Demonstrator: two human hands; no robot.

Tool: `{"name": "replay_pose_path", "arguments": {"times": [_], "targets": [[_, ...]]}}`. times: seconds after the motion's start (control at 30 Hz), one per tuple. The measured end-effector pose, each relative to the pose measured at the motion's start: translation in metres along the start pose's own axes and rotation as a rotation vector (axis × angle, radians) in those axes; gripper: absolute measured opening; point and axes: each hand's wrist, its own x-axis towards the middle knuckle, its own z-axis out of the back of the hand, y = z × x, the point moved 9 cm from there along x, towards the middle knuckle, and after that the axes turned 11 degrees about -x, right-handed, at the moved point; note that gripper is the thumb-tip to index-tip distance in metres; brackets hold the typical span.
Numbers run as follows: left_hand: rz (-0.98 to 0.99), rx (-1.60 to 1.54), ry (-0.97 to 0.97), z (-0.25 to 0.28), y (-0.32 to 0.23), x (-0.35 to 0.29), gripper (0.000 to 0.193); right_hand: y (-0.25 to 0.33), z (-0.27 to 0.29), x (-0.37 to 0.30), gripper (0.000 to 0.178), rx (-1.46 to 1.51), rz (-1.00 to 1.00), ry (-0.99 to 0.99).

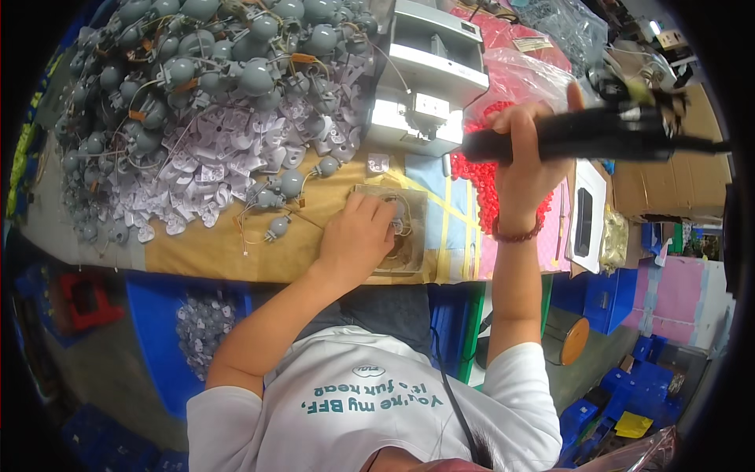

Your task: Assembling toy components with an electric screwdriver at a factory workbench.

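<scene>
One grey ball unit [399, 211] sits in the clear fixture [418, 253] on the tabletop [185, 258], partly hidden by fingers; looks mid-assembly, not yet finished. Left hand [355, 234]: fingers bent, lowered over the fixture, tips at the unit; can't tell if it pinches it. Right hand [528, 161]: wrapped around a black handheld tool [602, 138], held right of the fixture, tip pointing left, clear of the unit. Fastening probably remains. Much looks left overall: the heap of grey balls [255, 77] and the white plates [228, 153] are large. Grey units [206, 326] in the blue bin [149, 346] below may be done ones; can't confirm.

Counts: fixture 1, unit in it 1, tool 1, silver machine [436, 59] 1, lone white plate [378, 163] by the machine 1. Loose grey balls [291, 183] at the heap's near edge: about 4. Heaped balls, heaped plates, binned units and red pieces [481, 185]: too many and overlapping to count.
</scene>
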Motion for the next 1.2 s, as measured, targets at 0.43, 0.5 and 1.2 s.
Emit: {"name": "replay_pose_path", "arguments": {"times": [0.43, 0.5, 1.2], "targets": [[0.002, 0.027, -0.009, -0.002, 0.003, -0.001, 0.036, -0.057, -0.072, 0.033, 0.04, -0.041, -0.272, 0.25], [-0.006, 0.034, -0.018, -0.002, 0.005, -0.001, 0.036, -0.049, -0.073, 0.017, 0.026, 0.03, -0.306, 0.275], [-0.021, 0.002, -0.063, -0.001, 0.003, 0.0, 0.032, -0.005, -0.056, -0.084, 0.018, 0.105, -0.273, 0.357]]}}
